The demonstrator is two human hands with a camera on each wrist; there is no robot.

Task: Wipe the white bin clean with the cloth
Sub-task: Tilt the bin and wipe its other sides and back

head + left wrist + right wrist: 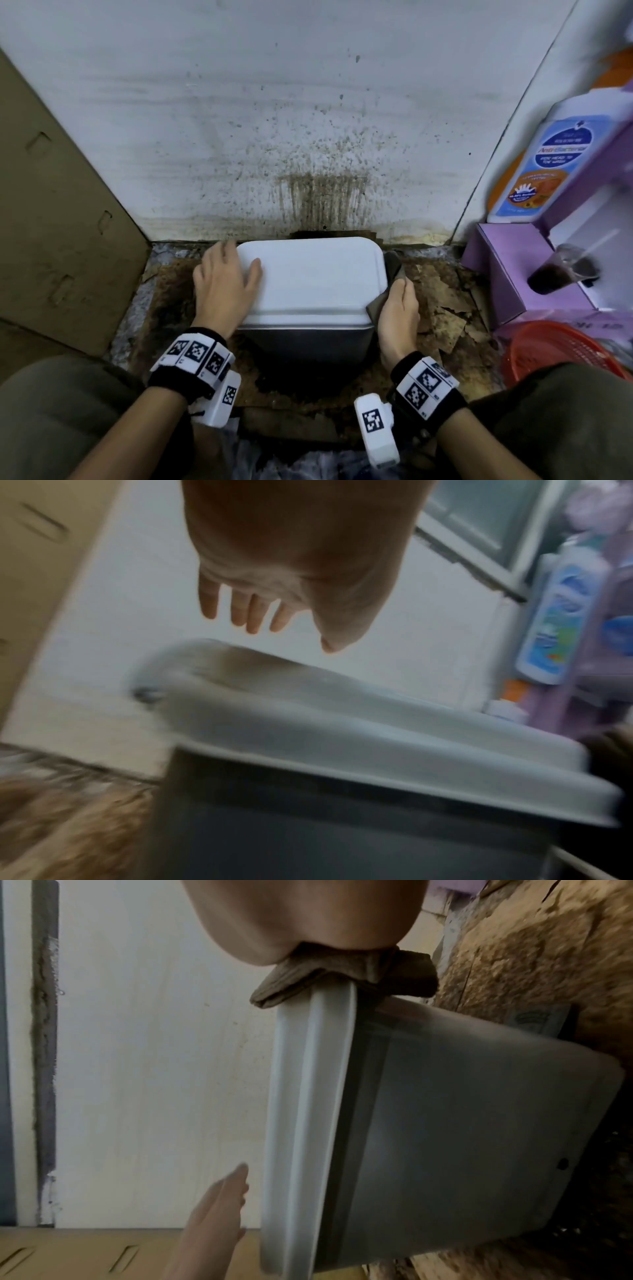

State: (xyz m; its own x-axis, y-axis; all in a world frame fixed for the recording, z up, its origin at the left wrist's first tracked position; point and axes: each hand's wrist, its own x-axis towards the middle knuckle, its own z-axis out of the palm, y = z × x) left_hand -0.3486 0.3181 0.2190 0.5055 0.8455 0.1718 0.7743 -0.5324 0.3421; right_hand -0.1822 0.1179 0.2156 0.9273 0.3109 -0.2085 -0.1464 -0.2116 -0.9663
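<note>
A white bin [310, 274] with a smooth, rounded-rectangle lid and a darker grey body stands on a floor of torn, stained brown cardboard [445, 308], close against a white wall [274, 120] spattered with brown specks and drip marks. The lid is shut, so what the bin holds cannot be seen. The left hand [222, 277] lies on the lid's left edge with its fingers [240, 610] straight and spread, holding nothing. The right hand [399, 308] presses a dull brown, ribbed cloth [342, 972] against the right rim of the bin; its fingers are hidden behind the cloth and palm, so whether they curl round it cannot be told. Both wrists wear black bands carrying white blocks printed with black square codes. Left of the bin leans a flat brown cardboard sheet [61, 205] with cut slots. Right of the bin sit lilac boxes [507, 274], and on them a white bottle [548, 161] whose blue label reads "Anti-Bacterial"; the smaller print is blurred. Beside it is a clear plastic cup [558, 270] of dark liquid with a straw. Nearer the person, right of the bin, is an orange-red mesh basket [555, 353].
</note>
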